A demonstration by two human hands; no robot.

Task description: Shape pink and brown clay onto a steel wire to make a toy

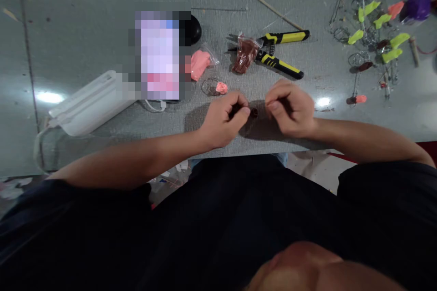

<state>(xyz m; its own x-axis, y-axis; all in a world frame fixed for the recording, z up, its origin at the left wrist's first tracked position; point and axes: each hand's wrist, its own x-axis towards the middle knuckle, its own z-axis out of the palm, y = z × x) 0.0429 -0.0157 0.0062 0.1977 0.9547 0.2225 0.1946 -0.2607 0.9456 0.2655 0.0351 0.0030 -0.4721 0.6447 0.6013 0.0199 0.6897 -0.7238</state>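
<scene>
Near the table's front edge, my left hand [226, 119] has its thumb and fingertips pinched together. Right at those fingertips is a small dark brown lump [254, 112], with what looks like a thin wire below it; whether the fingers grip it cannot be made out. A short way to the right, my right hand [291, 108] is also closed in a pinch, and anything between its fingers is hidden. Just beyond my left hand lies a pink rose-like clay piece [221, 87] with a wire loop beside it.
Pliers [283, 37] with yellow-black handles lie beyond, under a bag of brown clay [245, 54]. Left of them are a bag of pink clay [200, 64], a blurred phone [160, 54] and a white device [88, 102]. Wire pieces with yellow clay [368, 10] cluster at right.
</scene>
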